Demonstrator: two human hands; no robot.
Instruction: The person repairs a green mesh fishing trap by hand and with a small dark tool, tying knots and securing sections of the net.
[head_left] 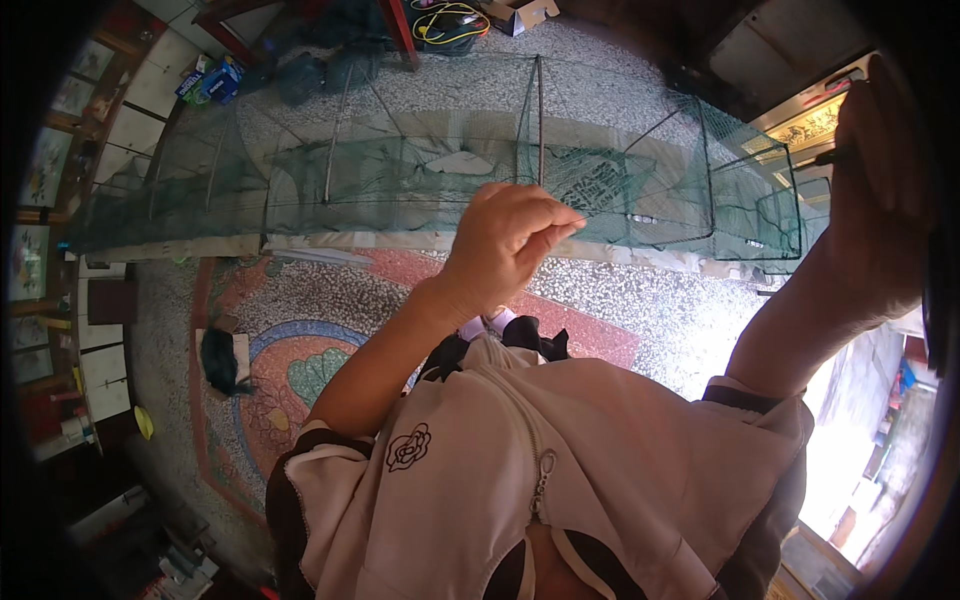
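We have the long, box-shaped green mesh net (pixel 600 150), stretched over thin dark rod frames, spread crosswise before us; it seems to rest on a long pale-edged surface (pixel 340 242), which shows along the net's near side. Our left hand (pixel 510 240) is in front of the net's middle, thumb and forefinger pinched together; we cannot tell whether a thread is caught between them, nor whether the hand touches the mesh. Our right hand (pixel 880 190) is raised past the net's right end, fingers bent; a small dark tip (pixel 828 157) shows beside them, but shadow keeps us from telling what, if anything, they grasp.

As we judge it, a fine strand could slip from the left pinch if its tips loosened, and mesh this thin could snag on a rod corner or tear if pulled sharply. Uneven tugging could also skew the frames, and glare on the floor near the net's right end could hide a loose strand.

Beyond the net's far side are a coiled yellow cable (pixel 440 25) and a brown cardboard box (pixel 520 15). On the net's near side, toward its left, a dark green bundle (pixel 218 362) lies on the patterned stone-chip floor (pixel 290 300).
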